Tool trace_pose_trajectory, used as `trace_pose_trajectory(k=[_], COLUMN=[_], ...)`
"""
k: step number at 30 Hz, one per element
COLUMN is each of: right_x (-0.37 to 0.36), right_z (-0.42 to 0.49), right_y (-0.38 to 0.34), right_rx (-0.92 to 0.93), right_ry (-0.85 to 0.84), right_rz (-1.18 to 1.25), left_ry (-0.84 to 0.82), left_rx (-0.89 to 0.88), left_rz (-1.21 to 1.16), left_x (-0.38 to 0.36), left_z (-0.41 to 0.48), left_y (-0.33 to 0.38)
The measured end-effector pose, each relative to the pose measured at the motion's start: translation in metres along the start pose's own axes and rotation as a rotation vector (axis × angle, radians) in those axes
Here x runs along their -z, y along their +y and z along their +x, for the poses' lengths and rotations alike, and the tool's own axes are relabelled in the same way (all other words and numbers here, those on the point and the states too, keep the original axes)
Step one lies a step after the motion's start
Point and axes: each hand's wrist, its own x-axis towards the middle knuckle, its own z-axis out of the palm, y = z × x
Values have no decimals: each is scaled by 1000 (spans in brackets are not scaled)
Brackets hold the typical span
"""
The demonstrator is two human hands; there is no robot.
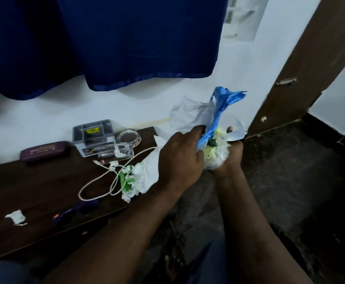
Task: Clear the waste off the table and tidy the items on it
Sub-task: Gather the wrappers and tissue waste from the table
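Note:
Both hands hold a bundle of waste (pixel 214 128) to the right of the dark wooden table (pixel 34 191), above the floor. The bundle is crumpled white paper, a blue plastic wrapper and yellow-green scraps in clear plastic. My left hand (pixel 181 158) grips it from the left and top. My right hand (pixel 230 154) cups it from below. On the table's right end lies more crumpled white paper with green bits (pixel 138 177), next to a coiled white cable (pixel 104 181). A small torn white scrap (pixel 16 217) lies near the table's front left.
At the table's back stand a grey organiser box (pixel 93 133), a glass ashtray (pixel 127 137), a clear plastic case (pixel 114 154) and a purple case (pixel 44 150). A dark blue object (pixel 73 213) sits near the front edge. Blue curtain (pixel 126 37) hangs behind; brown door frame (pixel 311 68) at right.

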Motion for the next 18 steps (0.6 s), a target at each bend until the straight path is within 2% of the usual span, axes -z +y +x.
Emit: trace_pose_trajectory(k=[5, 7, 9, 13, 15, 17, 18], right_x=[-22, -31, -40, -52, -57, -67, -72], right_z=[-6, 1, 7, 22, 29, 35, 37], right_y=[29, 44, 60, 90, 104, 121, 130], right_rx=[-109, -95, -141, -138, -58, 31, 53], right_ry=[-143, -70, -76, -18, -35, -61, -73], right_rz=[23, -104, -268, -382, -564, -859, -922], left_ry=[24, 1, 3, 162, 150, 126, 132], left_rx=[224, 368, 533, 816, 883, 918, 929], left_rz=[-74, -173, -339, -739, -879, -913, -937], left_x=[25, 39, 55, 94, 109, 118, 123], left_z=[7, 9, 10, 0, -7, -15, -19], left_y=[-49, -82, -114, -164, -182, -202, -214])
